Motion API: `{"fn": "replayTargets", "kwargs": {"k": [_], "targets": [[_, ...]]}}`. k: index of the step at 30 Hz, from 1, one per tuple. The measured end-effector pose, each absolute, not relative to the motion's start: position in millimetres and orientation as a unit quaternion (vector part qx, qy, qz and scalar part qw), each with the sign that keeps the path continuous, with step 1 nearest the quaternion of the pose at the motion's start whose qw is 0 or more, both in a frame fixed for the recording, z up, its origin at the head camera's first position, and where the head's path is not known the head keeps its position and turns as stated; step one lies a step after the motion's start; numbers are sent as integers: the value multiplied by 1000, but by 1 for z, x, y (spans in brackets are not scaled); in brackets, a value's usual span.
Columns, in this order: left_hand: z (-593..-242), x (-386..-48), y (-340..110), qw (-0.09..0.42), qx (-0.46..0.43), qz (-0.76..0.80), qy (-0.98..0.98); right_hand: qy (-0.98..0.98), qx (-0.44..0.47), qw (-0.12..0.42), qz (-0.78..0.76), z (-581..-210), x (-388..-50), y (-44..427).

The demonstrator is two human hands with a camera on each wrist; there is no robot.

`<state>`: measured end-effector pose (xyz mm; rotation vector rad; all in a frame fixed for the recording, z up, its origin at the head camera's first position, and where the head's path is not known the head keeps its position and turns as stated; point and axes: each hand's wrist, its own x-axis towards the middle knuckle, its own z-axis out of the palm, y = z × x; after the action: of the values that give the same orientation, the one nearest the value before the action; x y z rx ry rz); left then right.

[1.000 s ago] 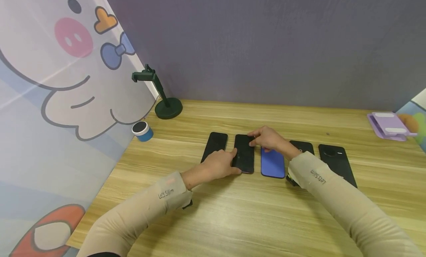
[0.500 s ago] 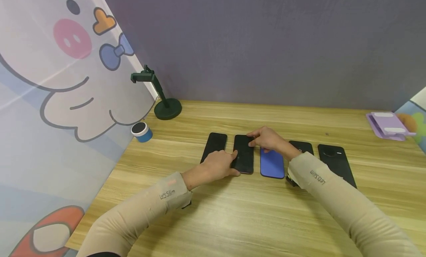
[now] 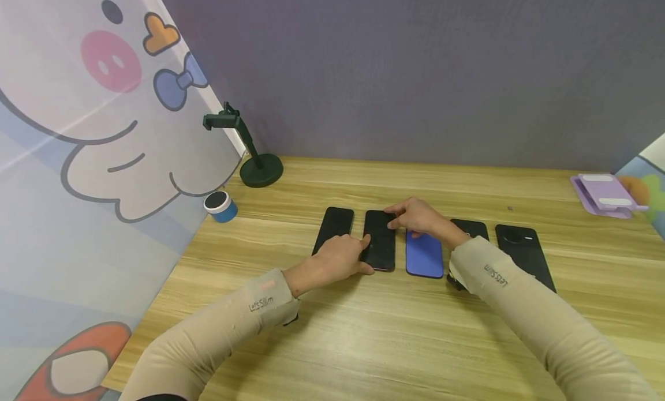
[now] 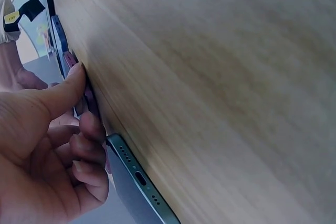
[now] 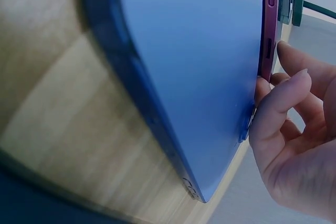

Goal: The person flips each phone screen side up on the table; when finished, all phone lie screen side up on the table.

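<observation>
Several smartphones lie flat in a row on the wooden table. My left hand (image 3: 337,257) holds the lower left corner of the second phone from the left (image 3: 380,248), with the thumb at its bottom edge. At that phone's upper right corner, my right hand (image 3: 417,216) holds on with thumb and fingers. Its screen faces up, dark, and the right wrist view shows a maroon side frame (image 5: 269,19). Left of it lies a black phone (image 3: 335,223), partly behind my left hand. Below my right hand, a blue phone (image 3: 425,258) lies close by.
Two black phones lie to the right, one (image 3: 470,227) partly under my right sleeve, the other (image 3: 525,251) beyond it. A dark green phone stand (image 3: 261,169) and a blue-and-white jar (image 3: 220,208) stand at the left. A purple folding stand (image 3: 605,196) sits far right.
</observation>
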<state>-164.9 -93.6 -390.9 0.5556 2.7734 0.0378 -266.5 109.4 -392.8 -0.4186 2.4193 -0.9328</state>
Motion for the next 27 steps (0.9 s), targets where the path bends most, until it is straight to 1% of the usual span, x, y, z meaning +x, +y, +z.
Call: {"fn": "replayTargets", "kwargs": {"k": [13,27], "targets": [[-390,-162,-95,148,190,3,971,890,-154,257,-343,-392,-266,109],[-388,-162,-94,154,183,2,971,895,-154,256,-332,-393,-267,108]]}}
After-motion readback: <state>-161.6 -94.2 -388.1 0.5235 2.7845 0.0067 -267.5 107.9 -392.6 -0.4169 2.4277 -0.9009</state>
